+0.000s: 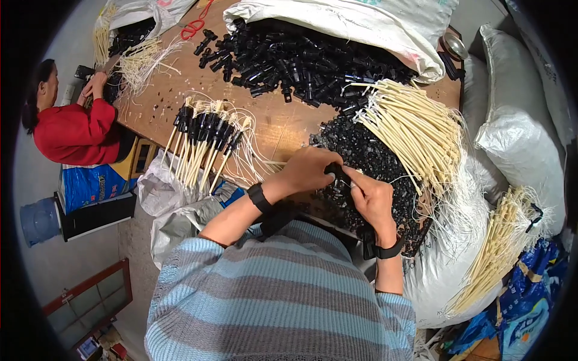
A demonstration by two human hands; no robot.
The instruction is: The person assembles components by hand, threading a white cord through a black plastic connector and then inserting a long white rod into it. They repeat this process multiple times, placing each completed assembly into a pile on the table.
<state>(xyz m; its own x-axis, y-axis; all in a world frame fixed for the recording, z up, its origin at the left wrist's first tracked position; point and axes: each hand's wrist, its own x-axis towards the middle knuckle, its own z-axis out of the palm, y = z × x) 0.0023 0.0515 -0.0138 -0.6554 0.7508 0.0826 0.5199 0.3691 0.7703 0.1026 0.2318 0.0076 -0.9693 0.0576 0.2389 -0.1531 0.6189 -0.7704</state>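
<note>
Near the table's front edge, my left hand (308, 172) is closed round a thin cream stick (274, 163), whose end sticks out to the left. Close beside it my right hand (370, 197) is closed in a pinch, with thumb and forefinger pointing toward the left fingertips. Whatever sits between these fingertips is dark and too small to make out. A white cord (397, 178) runs out to the right of my right hand. Under and behind both hands spreads a pile of small black plastic bits (355, 144). Left of my hands lie several cream sticks with black plastic fittings (208, 129) and white cords.
Black plastic fittings (289, 60) spill from a white woven sack (349, 18) at the back. A bundle of cream sticks (415, 129) lies at right. Red scissors (194, 27) lie far left. A person in red (78, 129) works at the left. Full sacks (521, 120) stand right.
</note>
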